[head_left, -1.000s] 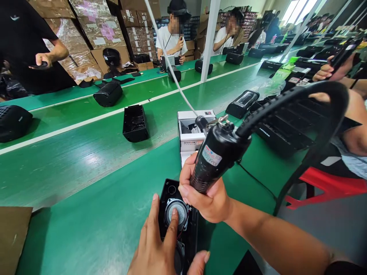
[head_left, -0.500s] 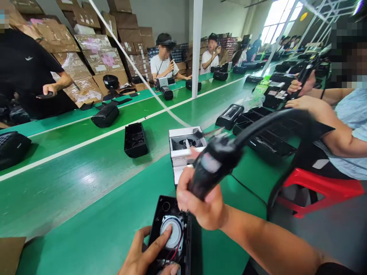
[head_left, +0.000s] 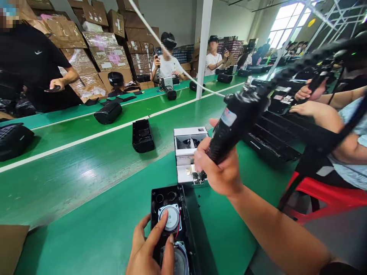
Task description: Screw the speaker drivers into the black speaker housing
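Green bench [head_left: 86, 229], black screwdriver [head_left: 235, 118], round speaker [head_left: 169, 217]

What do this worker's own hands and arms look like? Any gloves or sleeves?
No gloves: the left hand and the right hand are bare, with short, unpainted nails on the fingers. The right forearm is bare too, with no watch or wristband; a dark edge, perhaps a sleeve, shows near the elbow. The left arm is out of view.
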Demonstrator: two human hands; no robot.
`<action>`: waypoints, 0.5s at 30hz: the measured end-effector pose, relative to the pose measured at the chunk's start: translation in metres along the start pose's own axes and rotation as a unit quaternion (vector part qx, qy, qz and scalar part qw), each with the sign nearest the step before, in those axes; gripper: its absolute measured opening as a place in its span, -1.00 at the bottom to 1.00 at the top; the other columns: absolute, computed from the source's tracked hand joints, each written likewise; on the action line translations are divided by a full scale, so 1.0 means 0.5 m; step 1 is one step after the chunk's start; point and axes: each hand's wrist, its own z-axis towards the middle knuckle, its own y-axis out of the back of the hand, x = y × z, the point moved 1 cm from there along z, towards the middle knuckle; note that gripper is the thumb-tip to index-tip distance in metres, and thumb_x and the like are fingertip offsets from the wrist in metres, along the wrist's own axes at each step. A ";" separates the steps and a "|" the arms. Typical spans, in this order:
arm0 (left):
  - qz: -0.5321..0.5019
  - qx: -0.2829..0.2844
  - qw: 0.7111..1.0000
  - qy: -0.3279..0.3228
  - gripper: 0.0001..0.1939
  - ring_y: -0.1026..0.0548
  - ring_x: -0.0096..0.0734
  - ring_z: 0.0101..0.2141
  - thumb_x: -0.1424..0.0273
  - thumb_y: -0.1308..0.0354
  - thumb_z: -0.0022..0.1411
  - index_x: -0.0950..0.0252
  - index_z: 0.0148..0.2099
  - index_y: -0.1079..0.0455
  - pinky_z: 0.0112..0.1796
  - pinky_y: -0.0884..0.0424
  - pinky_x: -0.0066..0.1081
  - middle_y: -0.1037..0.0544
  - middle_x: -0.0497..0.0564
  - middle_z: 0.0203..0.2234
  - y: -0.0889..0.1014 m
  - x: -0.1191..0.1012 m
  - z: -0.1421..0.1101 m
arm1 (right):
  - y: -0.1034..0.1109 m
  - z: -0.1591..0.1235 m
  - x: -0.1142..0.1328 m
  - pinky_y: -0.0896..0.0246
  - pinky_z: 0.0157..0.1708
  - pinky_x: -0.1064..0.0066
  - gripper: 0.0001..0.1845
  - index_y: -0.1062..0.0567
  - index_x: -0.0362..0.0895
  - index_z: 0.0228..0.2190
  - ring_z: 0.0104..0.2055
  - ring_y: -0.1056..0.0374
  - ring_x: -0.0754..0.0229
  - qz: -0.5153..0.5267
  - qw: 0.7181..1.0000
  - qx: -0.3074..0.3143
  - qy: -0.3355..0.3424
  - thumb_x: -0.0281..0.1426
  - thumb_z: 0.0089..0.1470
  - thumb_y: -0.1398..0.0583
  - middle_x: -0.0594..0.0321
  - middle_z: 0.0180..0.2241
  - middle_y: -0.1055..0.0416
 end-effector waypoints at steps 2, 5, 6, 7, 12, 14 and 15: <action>-0.026 0.018 0.999 0.020 -0.54 -0.59 -0.19 0.14 0.23 0.09 0.53 0.01 0.30 -0.49 0.11 -0.60 -0.15 -0.37 0.14 0.25 0.005 -0.006 -0.003 | -0.004 -0.014 0.014 -0.28 -0.61 0.42 -0.69 -0.36 0.02 -0.12 -0.61 -0.28 0.32 0.024 0.997 0.027 -0.070 -0.51 0.24 -0.33 0.49 -0.46 -0.37; -0.046 0.037 0.997 0.047 -0.51 -0.60 -0.23 0.13 0.26 0.16 0.55 -0.03 0.31 -0.47 0.09 -0.61 -0.17 -0.36 0.11 0.28 0.011 -0.016 -0.010 | -0.009 -0.055 0.053 -0.28 -0.63 0.46 -0.58 -0.38 0.08 0.08 -0.61 -0.26 0.33 0.109 0.985 0.047 -0.122 -0.47 0.29 -0.34 0.48 -0.44 -0.35; -0.046 0.042 0.997 0.055 -0.51 -0.61 -0.23 0.11 0.26 0.17 0.55 -0.04 0.32 -0.47 0.08 -0.61 -0.17 -0.36 0.10 0.29 0.012 -0.019 -0.012 | -0.013 -0.073 0.069 -0.29 -0.62 0.46 -0.51 -0.35 0.15 0.15 -0.60 -0.25 0.33 0.140 0.983 0.040 -0.115 -0.47 0.32 -0.33 0.47 -0.43 -0.34; -0.044 0.048 0.996 0.062 -0.50 -0.62 -0.23 0.09 0.26 0.18 0.55 -0.06 0.32 -0.46 0.08 -0.62 -0.16 -0.36 0.09 0.29 0.014 -0.023 -0.013 | -0.018 -0.091 0.085 -0.31 -0.61 0.46 -0.47 -0.33 0.22 0.20 -0.60 -0.24 0.33 0.163 0.981 0.034 -0.103 -0.45 0.35 -0.32 0.46 -0.43 -0.34; -0.036 0.082 0.992 0.091 -0.46 -0.65 -0.21 0.03 0.31 0.22 0.54 -0.08 0.36 -0.41 0.13 -0.58 0.01 -0.29 0.12 0.35 0.019 -0.040 -0.016 | -0.054 -0.165 0.110 -0.32 -0.62 0.37 -0.39 -0.24 0.43 0.29 -0.61 -0.23 0.28 0.143 0.988 0.033 -0.048 -0.33 0.40 -0.31 0.44 -0.43 -0.31; -0.047 0.086 0.991 0.095 -0.45 -0.63 -0.21 0.07 0.32 0.23 0.54 -0.08 0.37 -0.40 0.16 -0.54 0.03 -0.30 0.12 0.34 0.023 -0.046 -0.016 | -0.063 -0.182 0.092 -0.31 -0.62 0.38 -0.40 -0.24 0.44 0.29 -0.60 -0.23 0.28 0.123 0.991 0.031 -0.031 -0.33 0.42 -0.28 0.43 -0.42 -0.29; -0.055 0.086 0.990 0.097 -0.45 -0.62 -0.22 0.09 0.33 0.23 0.54 -0.08 0.37 -0.40 0.18 -0.53 0.02 -0.31 0.11 0.34 0.025 -0.049 -0.016 | -0.066 -0.187 0.081 -0.32 -0.61 0.39 -0.41 -0.25 0.45 0.29 -0.59 -0.23 0.29 0.119 0.992 0.031 -0.028 -0.33 0.42 -0.27 0.43 -0.41 -0.28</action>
